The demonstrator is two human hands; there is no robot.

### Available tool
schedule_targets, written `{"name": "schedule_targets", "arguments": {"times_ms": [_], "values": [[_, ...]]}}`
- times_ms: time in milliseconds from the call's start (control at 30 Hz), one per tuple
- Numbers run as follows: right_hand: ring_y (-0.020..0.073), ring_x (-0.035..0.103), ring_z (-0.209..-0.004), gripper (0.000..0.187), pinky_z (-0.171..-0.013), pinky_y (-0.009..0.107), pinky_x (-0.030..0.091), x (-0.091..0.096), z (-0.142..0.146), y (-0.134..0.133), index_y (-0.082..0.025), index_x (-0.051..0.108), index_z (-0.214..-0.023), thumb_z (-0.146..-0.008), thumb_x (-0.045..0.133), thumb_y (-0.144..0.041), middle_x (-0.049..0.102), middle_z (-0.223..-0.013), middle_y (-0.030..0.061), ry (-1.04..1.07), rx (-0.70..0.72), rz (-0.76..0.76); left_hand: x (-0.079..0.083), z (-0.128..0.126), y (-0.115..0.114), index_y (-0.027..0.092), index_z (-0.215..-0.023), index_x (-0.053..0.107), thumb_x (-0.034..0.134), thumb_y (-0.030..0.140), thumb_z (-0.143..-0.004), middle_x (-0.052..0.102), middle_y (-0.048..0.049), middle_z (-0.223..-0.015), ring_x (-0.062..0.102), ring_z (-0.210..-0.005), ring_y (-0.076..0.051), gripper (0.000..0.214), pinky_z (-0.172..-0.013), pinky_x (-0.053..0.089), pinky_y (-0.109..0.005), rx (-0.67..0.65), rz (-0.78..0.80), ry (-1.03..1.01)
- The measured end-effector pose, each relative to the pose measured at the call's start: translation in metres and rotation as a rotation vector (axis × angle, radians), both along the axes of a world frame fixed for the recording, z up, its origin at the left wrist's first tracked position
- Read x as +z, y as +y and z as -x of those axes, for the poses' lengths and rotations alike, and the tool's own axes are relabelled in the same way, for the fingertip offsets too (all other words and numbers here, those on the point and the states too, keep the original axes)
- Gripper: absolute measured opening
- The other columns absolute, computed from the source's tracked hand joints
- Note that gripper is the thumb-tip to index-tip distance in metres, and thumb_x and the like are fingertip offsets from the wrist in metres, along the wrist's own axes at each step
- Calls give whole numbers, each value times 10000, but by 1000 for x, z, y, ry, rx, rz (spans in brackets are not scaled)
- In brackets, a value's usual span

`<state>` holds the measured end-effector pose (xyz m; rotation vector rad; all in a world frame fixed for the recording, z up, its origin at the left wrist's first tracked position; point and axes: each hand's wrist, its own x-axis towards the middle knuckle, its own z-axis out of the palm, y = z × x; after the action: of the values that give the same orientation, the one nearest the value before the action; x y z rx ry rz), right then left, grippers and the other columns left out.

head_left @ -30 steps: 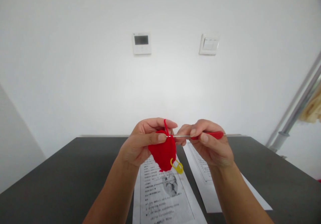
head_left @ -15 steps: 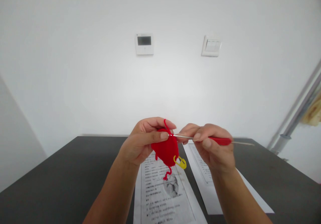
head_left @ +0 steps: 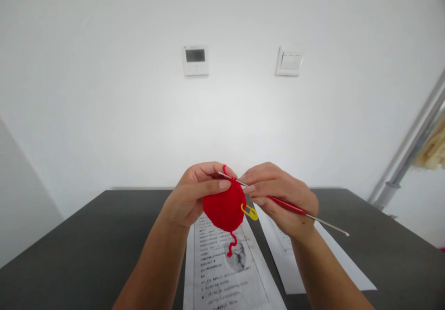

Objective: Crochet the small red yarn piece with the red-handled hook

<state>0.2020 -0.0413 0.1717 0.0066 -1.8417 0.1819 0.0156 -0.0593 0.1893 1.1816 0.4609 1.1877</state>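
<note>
My left hand (head_left: pixel 189 196) pinches the top edge of a small round red crochet piece (head_left: pixel 224 208), held up above the table. A yellow stitch marker (head_left: pixel 250 211) hangs on its right edge and a short red yarn tail (head_left: pixel 232 245) dangles below. My right hand (head_left: pixel 281 199) grips a crochet hook (head_left: pixel 295 209) with a red handle; its metal tip pokes into the top of the piece, and the shaft slopes down to the right.
Two printed paper sheets (head_left: pixel 225 277) (head_left: pixel 295 263) lie on the dark table (head_left: pixel 79 249) under my hands. A white wall behind carries a small control panel (head_left: pixel 195 60) and a light switch (head_left: pixel 289 61). A metal pole (head_left: pixel 410 152) leans at the right.
The crochet hook has tilted from level to sloping down to the right, its tip pushed further left over the piece. The red piece has turned to show its round face and hanging tail.
</note>
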Motion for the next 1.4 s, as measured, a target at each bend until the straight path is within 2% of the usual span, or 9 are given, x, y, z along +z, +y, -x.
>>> {"name": "schedule_targets", "arguments": {"times_ms": [267, 467, 767, 933, 1067, 1233, 1400], "values": [[221, 708, -918, 300, -767, 385, 596, 3, 1, -1, -252, 692, -1153, -893, 599, -136, 753, -996, 87, -51, -106, -194, -1, 0, 1, 129, -712, 705, 863, 204, -604, 693, -18, -638, 629, -533, -110, 206, -515, 484, -186, 24, -12, 6], [249, 723, -933, 350, -720, 412, 619, -1, 2, 1, -257, 664, -1217, -896, 590, -139, 767, -1005, 100, -39, -166, -317, 0, 4, 2, 129, -708, 709, 859, 190, -607, 704, -24, -666, 634, -554, -110, 191, -542, 492, -196, -11, -15, 41], [240, 700, -958, 350, -753, 407, 607, 0, 4, -2, -227, 682, -1185, -871, 606, -94, 746, -1038, 123, -45, -167, -238, 2, 4, 2, 141, -842, 745, 848, 159, -623, 744, -38, -706, 674, -604, -134, 243, -593, 520, -218, -24, -15, 49], [243, 686, -1060, 309, -832, 411, 602, 3, 5, -4, -220, 681, -1166, -884, 608, -116, 746, -1101, 127, -79, -214, -254, 2, 3, 2, 151, -902, 759, 833, 135, -635, 761, -45, -782, 688, -675, -143, 277, -639, 531, -228, -31, -51, 30], [223, 696, -1066, 282, -831, 385, 615, 6, 6, -6, -225, 679, -1150, -895, 611, -124, 755, -1105, 107, -115, -242, -242, 3, 2, 1, 158, -939, 767, 828, 130, -644, 767, -48, -804, 692, -702, -144, 302, -661, 531, -225, -21, -52, 36], [213, 705, -1038, 251, -824, 383, 618, 6, 5, -4, -195, 687, -1100, -888, 609, -85, 766, -1067, 97, -80, -250, -276, 2, -1, 0, 167, -983, 769, 837, 159, -639, 761, -41, -762, 686, -675, -143, 351, -664, 533, -231, 46, -50, 57], [213, 717, -971, 259, -801, 388, 615, 4, 4, -3, -189, 699, -1067, -858, 636, -50, 777, -1000, 89, -28, -234, -239, 0, -5, -2, 179, -1046, 756, 841, 197, -642, 761, -43, -808, 690, -716, -151, 413, -689, 539, -240, 185, -95, 111]]}}
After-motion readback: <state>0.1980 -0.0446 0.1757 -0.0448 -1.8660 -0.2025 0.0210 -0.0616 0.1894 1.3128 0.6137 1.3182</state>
